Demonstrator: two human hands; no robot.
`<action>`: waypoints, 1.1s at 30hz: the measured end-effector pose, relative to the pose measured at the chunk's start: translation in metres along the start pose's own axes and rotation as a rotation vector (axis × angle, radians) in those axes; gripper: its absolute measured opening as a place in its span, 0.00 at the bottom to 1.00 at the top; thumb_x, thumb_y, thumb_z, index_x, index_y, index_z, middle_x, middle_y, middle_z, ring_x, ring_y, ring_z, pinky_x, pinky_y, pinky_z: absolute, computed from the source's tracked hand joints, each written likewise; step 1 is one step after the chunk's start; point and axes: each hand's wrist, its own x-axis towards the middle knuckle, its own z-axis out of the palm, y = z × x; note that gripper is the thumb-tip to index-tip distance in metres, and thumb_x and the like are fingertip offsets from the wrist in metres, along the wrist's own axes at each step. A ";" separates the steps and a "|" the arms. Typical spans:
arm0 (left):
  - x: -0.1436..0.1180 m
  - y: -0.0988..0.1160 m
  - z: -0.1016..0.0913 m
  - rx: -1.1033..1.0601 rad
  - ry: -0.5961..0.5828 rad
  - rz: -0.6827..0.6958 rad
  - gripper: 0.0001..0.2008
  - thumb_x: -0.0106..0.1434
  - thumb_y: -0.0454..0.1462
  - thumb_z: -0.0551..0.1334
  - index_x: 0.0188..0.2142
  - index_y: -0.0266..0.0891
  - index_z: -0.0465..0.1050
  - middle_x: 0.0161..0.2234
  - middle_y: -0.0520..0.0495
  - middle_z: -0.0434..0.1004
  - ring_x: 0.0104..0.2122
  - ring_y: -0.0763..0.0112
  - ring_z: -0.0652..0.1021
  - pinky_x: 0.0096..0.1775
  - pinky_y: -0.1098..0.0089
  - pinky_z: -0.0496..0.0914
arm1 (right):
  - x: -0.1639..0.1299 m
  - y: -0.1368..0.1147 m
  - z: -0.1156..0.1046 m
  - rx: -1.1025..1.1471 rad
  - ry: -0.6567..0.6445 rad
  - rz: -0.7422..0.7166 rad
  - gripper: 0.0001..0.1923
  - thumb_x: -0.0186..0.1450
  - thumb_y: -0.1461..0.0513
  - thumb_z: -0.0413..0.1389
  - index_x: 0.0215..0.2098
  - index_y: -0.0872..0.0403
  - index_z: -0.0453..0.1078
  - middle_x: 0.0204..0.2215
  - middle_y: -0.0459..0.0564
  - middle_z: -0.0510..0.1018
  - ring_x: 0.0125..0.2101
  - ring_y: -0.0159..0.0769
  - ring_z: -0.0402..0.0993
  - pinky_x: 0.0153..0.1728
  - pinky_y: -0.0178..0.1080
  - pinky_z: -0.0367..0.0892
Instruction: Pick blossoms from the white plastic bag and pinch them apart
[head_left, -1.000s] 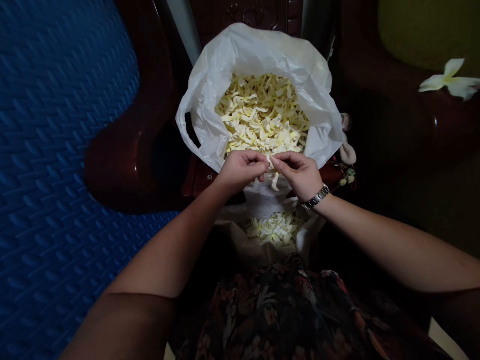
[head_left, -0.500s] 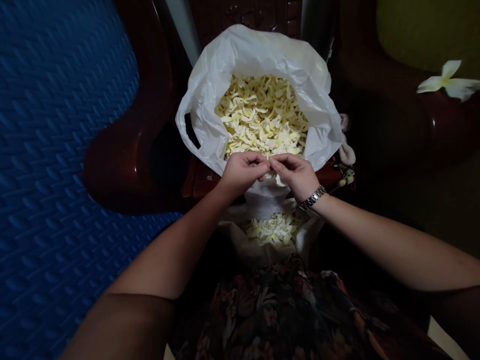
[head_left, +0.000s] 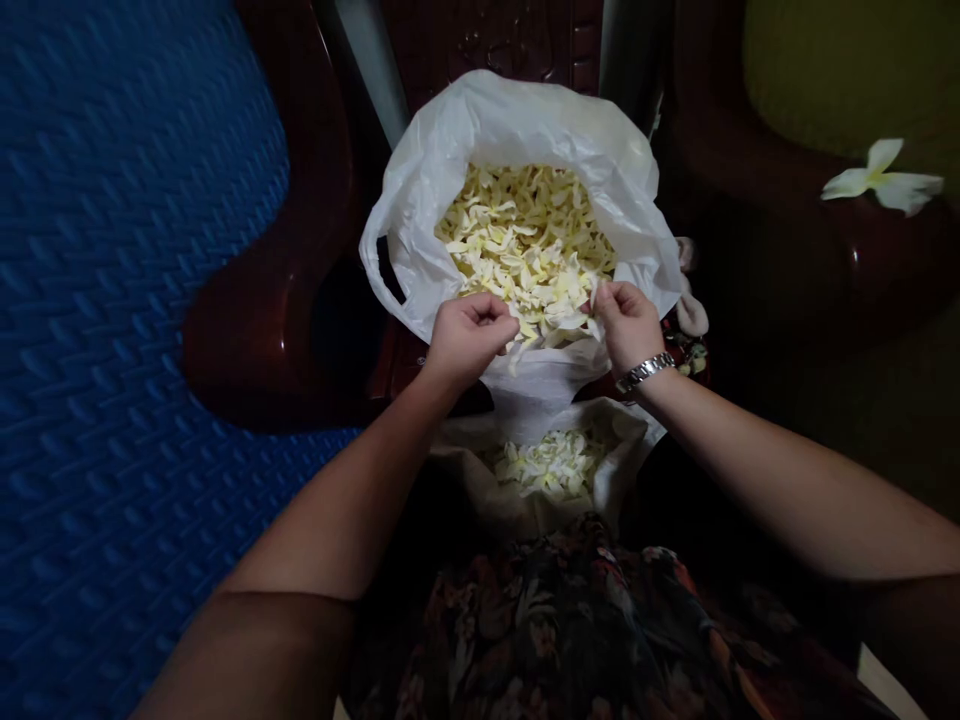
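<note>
White plastic forms the wide mouth of the bag (head_left: pixel 420 225) in front of us, and many cream-and-yellow petals (head_left: pixel 525 245) lie deep inside it. We judge the step in hand to be picking through these petals one piece at a time at the near edge, with our two hands apart. Our right grip (head_left: pixel 631 322) is pinched, thumb to fingertip, on what looks like one pale petal (head_left: pixel 595 302), which sits right at the fingertips, over the near right of the pile. Our left grip (head_left: pixel 466 338) is curled, thumb and forefinger pressed together, just beside the pile's near left edge; we cannot tell whether anything is caught in it. Nearer to us, a white sack (head_left: pixel 517 508) holds fresher-looking flowers (head_left: pixel 551 465), touched by neither hand. From here, we think a move calls for a light pinch and a clean release, since thin petals may cling or bruise.
</note>
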 end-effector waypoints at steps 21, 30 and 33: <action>-0.008 0.004 0.005 -0.019 -0.336 -0.109 0.03 0.56 0.33 0.64 0.27 0.34 0.74 0.19 0.54 0.72 0.20 0.82 0.71 0.25 0.79 0.64 | -0.036 -0.012 0.016 0.134 -0.258 0.095 0.19 0.55 0.46 0.69 0.35 0.52 0.81 0.34 0.50 0.85 0.35 0.37 0.78 0.43 0.43 0.73; -0.007 0.008 0.004 -0.008 -0.343 -0.078 0.03 0.55 0.31 0.63 0.26 0.34 0.75 0.19 0.54 0.73 0.20 0.81 0.71 0.26 0.78 0.66 | -0.035 -0.018 0.013 0.142 -0.280 0.116 0.19 0.55 0.47 0.70 0.35 0.52 0.81 0.34 0.49 0.85 0.36 0.37 0.78 0.44 0.43 0.73; -0.007 0.009 0.004 -0.024 -0.347 -0.082 0.03 0.55 0.30 0.63 0.26 0.34 0.75 0.19 0.54 0.73 0.20 0.81 0.72 0.26 0.79 0.66 | -0.035 -0.020 0.013 0.139 -0.275 0.116 0.21 0.54 0.45 0.70 0.34 0.51 0.81 0.34 0.49 0.85 0.35 0.37 0.78 0.44 0.43 0.73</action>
